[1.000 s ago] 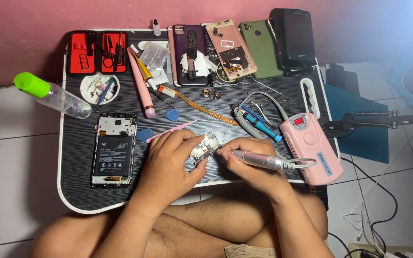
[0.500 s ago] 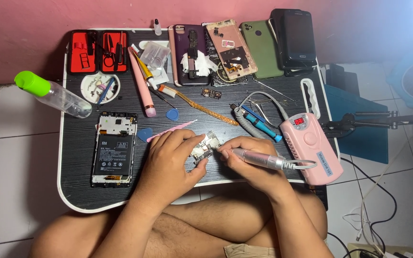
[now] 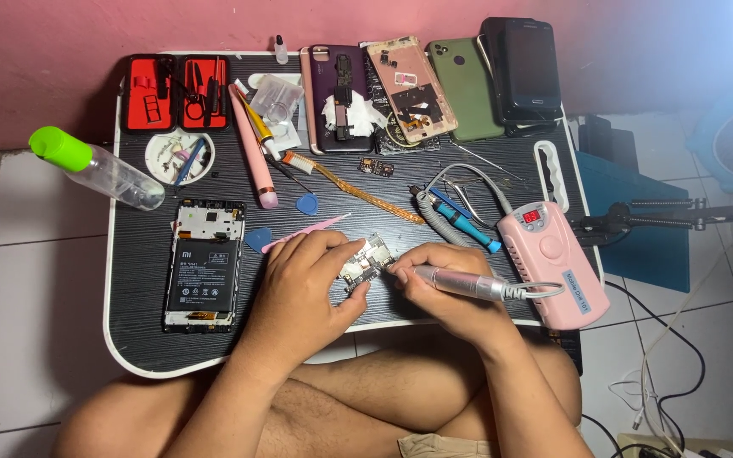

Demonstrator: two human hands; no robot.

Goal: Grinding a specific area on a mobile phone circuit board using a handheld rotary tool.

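Observation:
My left hand (image 3: pixel 307 284) pinches a small phone circuit board (image 3: pixel 365 259) just above the black table (image 3: pixel 137 339), near its front edge. My right hand (image 3: pixel 439 284) grips a silver pen-shaped rotary tool (image 3: pixel 460 282) like a pencil, its tip touching the board's right side. A grey cable runs from the tool to a pink control box (image 3: pixel 553 263) with a red display, standing right of my hands. An opened phone with its battery exposed (image 3: pixel 204 265) lies to the left of my left hand.
Several phones and back covers (image 3: pixel 468 85) line the table's far edge. A red tool case (image 3: pixel 176 92), a pink pen-like tool (image 3: pixel 252 148), a round parts dish (image 3: pixel 178 157), a green-capped clear bottle (image 3: pixel 99 170), blue picks and a blue screwdriver (image 3: pixel 468 225) lie around. My crossed legs sit below.

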